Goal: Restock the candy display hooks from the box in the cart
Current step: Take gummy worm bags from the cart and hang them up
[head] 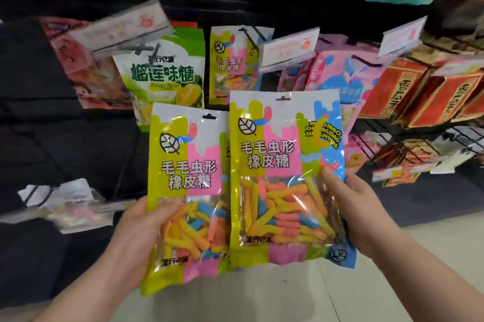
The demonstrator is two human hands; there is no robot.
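Note:
I hold two bags of caterpillar gummy candy upright in front of the display. My left hand [136,240] grips the left gummy bag [187,172] by its lower left edge, thumb on the front. My right hand [356,206] grips the right gummy bag [275,164] at its right edge, thumb on the clear window. The right bag overlaps the left one. Both have hang holes at the top. A matching gummy bag [230,65] hangs on a hook [252,33] straight behind them. The box and cart are out of view.
Durian candy bags [162,78] hang left of the matching hook, pink bags [337,78] to its right, red packs [419,93] further right. Price tag holders [288,50] stick out over the hooks. A lower hook with tags [68,203] juts out at left. Pale floor lies below.

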